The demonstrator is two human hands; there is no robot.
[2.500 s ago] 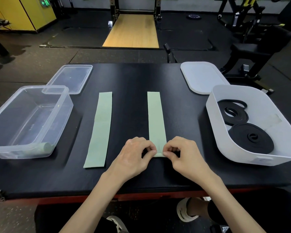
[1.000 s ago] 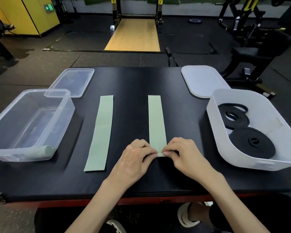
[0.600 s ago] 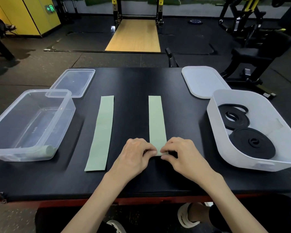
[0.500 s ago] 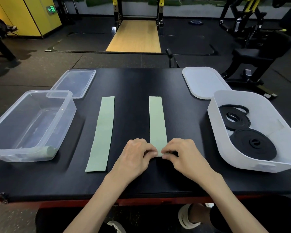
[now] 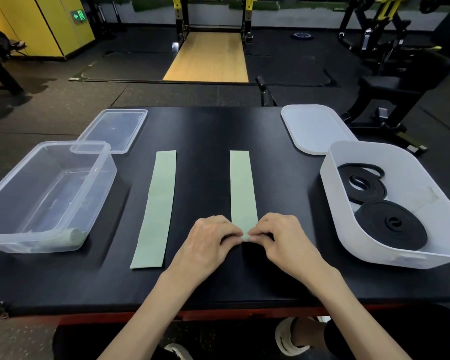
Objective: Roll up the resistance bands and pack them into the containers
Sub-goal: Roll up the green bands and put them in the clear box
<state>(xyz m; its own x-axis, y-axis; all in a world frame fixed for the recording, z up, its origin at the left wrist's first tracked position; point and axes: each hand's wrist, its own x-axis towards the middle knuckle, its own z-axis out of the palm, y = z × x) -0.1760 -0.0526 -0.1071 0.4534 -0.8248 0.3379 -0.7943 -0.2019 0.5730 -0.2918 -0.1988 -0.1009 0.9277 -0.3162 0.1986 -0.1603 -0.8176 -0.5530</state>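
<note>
Hands first: your left hand and right hand both pinch the rolled near end of the right green band, which lies on the black table. The clear container holds one rolled green band. The white bin holds a nearer black coil and a farther black coil.

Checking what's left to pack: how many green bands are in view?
3. A rolled band in the clear container; the left strip flat on the table; the right strip, its near end pinched by the left hand and right hand.
</note>
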